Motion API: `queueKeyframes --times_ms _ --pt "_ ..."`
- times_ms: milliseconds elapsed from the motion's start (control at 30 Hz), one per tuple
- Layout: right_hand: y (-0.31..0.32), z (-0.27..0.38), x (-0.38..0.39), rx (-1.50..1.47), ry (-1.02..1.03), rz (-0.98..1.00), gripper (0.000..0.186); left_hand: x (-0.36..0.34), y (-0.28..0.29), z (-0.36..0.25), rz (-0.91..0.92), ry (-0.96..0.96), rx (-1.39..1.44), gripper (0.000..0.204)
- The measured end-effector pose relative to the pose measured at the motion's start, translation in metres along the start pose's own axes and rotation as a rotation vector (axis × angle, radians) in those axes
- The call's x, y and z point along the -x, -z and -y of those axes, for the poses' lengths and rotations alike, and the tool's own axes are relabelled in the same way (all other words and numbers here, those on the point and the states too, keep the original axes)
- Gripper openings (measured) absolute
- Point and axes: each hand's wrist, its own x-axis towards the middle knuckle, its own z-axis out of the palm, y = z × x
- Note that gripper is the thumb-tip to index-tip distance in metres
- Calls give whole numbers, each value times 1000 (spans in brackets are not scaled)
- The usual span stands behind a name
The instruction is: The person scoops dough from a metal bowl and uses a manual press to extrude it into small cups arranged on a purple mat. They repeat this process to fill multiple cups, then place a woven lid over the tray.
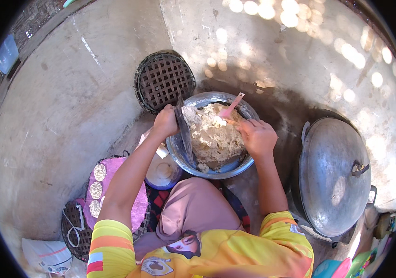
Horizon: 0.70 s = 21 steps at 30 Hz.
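A wide metal basin [215,174] in front of me holds a large mass of pale, lumpy dough [214,139]. Over its left rim, my left hand [165,122] grips a thin dark sheet [185,134], seen nearly edge-on, with a clump of dough against its right face. At the basin's right side, my right hand [258,137] has its fingers closed at the edge of the dough. A thin orange-brown piece shows by those fingertips, too small to name. Just beyond it, a pink plastic spatula [231,105] stands tilted in the dough, apart from my hand.
An upturned woven basket [164,78] leans behind the basin. Left of my leg, flat round dough pieces [96,190] lie on a pink sheet [137,204] beside a round lidded tub [162,171]. A large lidded metal pot [334,176] stands at right. A concrete wall [114,60] curves behind.
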Motion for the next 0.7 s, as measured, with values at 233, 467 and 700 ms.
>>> queueKeyframes --times_ms 233,467,700 --pt "23 12 -15 89 138 -10 9 3 7 -29 -134 -114 126 25" --pt "9 24 -16 -41 204 57 11 11 4 -43 -174 -312 -51 20" --pt "-7 10 2 -97 78 36 13 5 3 -24 -125 5 -50 24"
